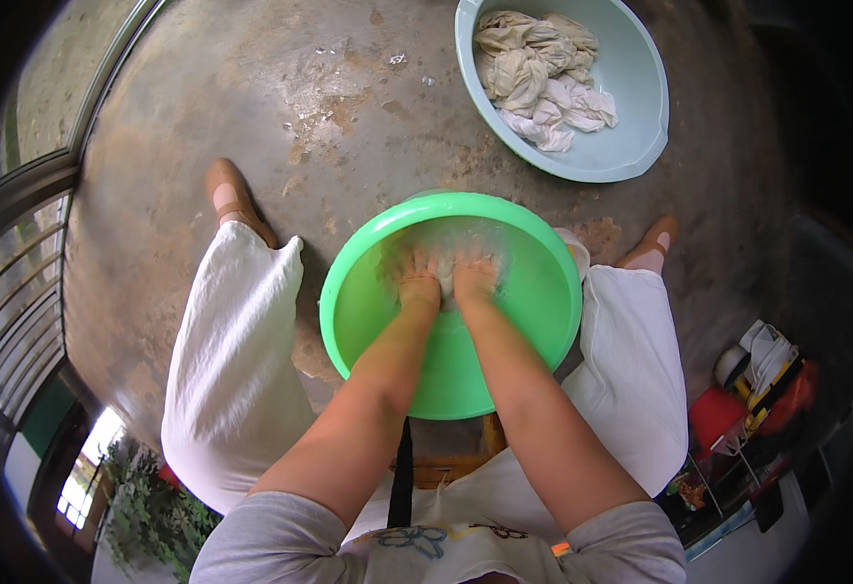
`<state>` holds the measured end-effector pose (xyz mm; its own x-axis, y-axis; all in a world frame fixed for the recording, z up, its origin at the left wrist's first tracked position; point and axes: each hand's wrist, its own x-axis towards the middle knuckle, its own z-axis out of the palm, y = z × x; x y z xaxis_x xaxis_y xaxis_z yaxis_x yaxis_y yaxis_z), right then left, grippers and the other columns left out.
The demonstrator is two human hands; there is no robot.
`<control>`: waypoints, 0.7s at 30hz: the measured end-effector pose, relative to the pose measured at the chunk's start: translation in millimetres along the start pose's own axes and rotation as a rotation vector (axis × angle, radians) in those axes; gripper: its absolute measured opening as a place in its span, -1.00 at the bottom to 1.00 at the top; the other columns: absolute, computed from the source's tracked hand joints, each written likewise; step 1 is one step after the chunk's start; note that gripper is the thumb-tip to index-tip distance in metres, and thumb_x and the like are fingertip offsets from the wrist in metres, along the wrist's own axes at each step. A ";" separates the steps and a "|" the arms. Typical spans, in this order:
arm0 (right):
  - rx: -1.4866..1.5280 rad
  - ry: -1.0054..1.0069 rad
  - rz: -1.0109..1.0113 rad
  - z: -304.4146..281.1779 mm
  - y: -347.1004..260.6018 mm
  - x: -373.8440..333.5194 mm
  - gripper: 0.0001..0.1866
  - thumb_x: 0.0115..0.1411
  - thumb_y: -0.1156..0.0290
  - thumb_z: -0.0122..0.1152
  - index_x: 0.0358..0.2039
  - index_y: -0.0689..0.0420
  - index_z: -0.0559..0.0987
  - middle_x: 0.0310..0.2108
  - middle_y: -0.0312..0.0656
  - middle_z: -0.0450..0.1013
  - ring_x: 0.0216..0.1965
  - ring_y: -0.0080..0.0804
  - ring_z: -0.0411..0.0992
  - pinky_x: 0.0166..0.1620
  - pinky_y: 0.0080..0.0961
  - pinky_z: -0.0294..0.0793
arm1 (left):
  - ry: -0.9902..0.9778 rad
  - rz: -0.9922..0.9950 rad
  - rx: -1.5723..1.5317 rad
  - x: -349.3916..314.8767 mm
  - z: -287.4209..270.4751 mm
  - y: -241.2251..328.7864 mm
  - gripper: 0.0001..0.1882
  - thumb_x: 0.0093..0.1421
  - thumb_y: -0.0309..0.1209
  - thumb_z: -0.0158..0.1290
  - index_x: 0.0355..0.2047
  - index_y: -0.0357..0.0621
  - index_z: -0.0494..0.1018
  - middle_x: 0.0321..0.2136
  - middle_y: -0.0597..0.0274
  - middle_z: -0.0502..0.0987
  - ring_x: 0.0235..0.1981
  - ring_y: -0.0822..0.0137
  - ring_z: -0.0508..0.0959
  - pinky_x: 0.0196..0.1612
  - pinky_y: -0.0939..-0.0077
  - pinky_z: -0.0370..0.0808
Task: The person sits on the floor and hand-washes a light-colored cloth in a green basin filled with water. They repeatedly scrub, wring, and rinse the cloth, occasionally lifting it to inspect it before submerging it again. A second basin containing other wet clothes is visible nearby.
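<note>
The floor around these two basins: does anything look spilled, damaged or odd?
The floor looks patchy: beyond the green basin, brownish blotches and small whitish specks break up the grey. Whether those are splashes or wear, I can't tell.

This looks like a home's washing area: a green basin (454, 205), a pale blue basin (631, 136) with crumpled cloths (534, 70), stained bare floor (241, 88), leafy plants (154, 516) and metal bars (19, 304).
</note>
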<state>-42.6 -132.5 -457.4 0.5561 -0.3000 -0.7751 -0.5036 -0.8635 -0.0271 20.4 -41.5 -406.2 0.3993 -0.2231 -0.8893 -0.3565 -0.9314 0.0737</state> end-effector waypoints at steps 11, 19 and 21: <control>0.219 -0.130 0.062 -111.1 -22.4 -44.6 -0.02 -0.22 0.03 0.43 0.18 0.11 0.16 0.07 0.10 0.30 0.04 -0.01 0.35 -0.01 -0.23 0.40 | 0.312 -0.162 -0.629 -5.9 -52.9 -16.4 -0.49 0.22 -0.20 -0.17 0.19 0.04 0.17 0.23 -0.05 0.09 0.21 -0.16 0.14 0.16 -0.08 0.20; 0.557 0.145 -0.099 -180.4 -14.8 -138.6 -0.02 -0.15 -0.04 0.42 0.11 0.33 0.17 -0.13 0.14 0.44 -0.12 -0.01 0.46 -0.07 -0.29 0.44 | 0.306 0.137 -0.325 -80.3 -97.5 -42.2 -0.53 0.02 -0.52 0.04 0.00 -0.08 0.31 -0.02 -0.13 0.35 0.03 -0.16 0.33 -0.08 0.07 0.44; 0.648 0.231 -0.119 -185.5 -12.2 -150.4 -0.11 -0.06 -0.02 0.37 0.09 0.33 0.20 -0.13 0.12 0.45 -0.13 -0.03 0.47 -0.07 -0.30 0.44 | 0.389 0.083 -0.272 -88.7 -91.6 -44.9 -0.49 0.06 -0.48 0.02 0.08 -0.02 0.25 0.08 -0.09 0.24 0.07 -0.20 0.27 -0.06 -0.04 0.41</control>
<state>2.6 -152.0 -223.4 0.7225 -0.3587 -0.5910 -0.6831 -0.5019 -0.5305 78.3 -6.3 -289.3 0.6839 -0.3423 -0.6443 -0.1873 -0.9359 0.2983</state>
